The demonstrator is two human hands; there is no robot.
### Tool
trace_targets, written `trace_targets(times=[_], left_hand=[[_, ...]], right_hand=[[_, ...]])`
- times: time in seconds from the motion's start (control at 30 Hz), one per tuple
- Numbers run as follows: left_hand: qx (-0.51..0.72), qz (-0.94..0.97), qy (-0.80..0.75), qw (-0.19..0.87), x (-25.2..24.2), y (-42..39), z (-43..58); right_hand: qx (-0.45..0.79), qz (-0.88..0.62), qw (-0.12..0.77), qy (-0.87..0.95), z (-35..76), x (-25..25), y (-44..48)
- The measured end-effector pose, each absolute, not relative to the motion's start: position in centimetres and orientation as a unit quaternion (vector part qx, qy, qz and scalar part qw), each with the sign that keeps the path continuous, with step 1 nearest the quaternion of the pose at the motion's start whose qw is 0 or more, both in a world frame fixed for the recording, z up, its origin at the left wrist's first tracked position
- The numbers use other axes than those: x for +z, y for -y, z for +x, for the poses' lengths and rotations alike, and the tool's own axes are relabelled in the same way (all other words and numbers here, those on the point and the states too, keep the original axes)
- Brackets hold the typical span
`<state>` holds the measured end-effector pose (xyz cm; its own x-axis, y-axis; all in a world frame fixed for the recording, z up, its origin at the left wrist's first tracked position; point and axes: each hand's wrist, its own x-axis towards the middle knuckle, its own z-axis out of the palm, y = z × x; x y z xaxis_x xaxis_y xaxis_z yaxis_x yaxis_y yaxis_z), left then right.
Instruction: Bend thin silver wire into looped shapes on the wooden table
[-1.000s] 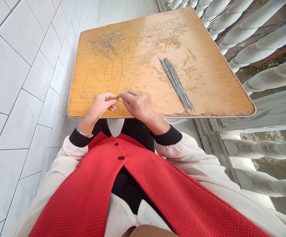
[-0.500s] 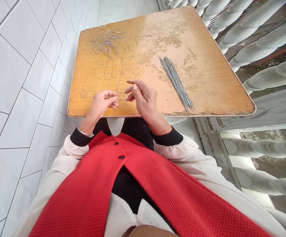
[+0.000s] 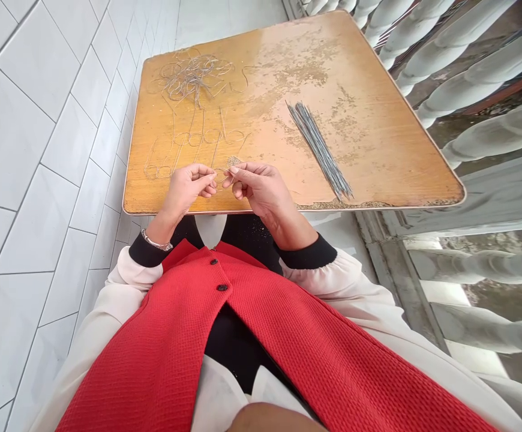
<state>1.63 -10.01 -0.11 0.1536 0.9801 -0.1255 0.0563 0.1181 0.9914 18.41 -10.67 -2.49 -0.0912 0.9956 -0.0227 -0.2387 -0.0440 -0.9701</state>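
On the tabletop [image 3: 378, 162], bent wire loops [image 3: 193, 78]

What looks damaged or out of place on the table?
The wooden tabletop looks worn: its finish is patchy and flaking, and chipped along the near edge. The thin wires at the far left lie in a tangled heap, unlike the neat bundle of rods.

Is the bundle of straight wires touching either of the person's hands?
No, the bundle of straight wires lies apart on the tabletop, right of the right hand.
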Motion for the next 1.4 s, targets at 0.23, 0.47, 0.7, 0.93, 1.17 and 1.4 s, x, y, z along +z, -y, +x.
trace_targets(times=[0.23, 0.47, 0.7, 0.93, 1.17, 1.4], left_hand=[[0.434, 0.499, -0.462, 0.59, -0.2, 10.1, 1.5], [0.392, 0.473, -0.431, 0.661, 0.0, 9.9, 1.1], [0.403, 0.477, -0.447, 0.64, -0.3, 9.7, 1.1], [0.44, 0.497, -0.458, 0.591, -0.1, 10.3, 1.6], [0.462, 0.502, -0.446, 0.579, -0.5, 10.3, 1.8], [0.44, 0.51, -0.446, 0.59, -0.3, 10.2, 1.4]], right_hand=[[0.597, -0.44, 0.521, 0.423, 18.4, -2.4, 10.1], [0.589, -0.426, 0.533, 0.434, 18.1, -2.2, 10.2], [0.65, -0.412, 0.512, 0.381, 17.9, -1.9, 10.7], [0.725, -0.393, 0.474, 0.309, 18.1, -1.3, 10.8], [0.732, -0.39, 0.473, 0.297, 18.4, -1.5, 10.8], [0.723, -0.381, 0.494, 0.297, 18.0, -1.8, 11.0]])
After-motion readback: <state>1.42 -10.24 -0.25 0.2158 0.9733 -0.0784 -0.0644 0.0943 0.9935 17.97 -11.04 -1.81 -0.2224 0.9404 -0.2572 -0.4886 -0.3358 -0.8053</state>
